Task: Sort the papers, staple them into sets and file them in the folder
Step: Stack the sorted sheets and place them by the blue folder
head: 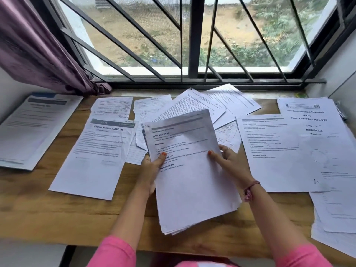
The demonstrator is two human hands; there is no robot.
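The left hand [153,166] and right hand [224,160] each pinch a side of the paper stack [190,170], lifting it up to read and sort

Home study corner, wooden surface [57,218] pushed against a barred window [192,39], purple curtain [34,47], printed papers [100,151] spread everywhere

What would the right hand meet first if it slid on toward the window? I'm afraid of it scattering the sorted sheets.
Probably the loose sheets just beyond the right hand; depth is unclear.
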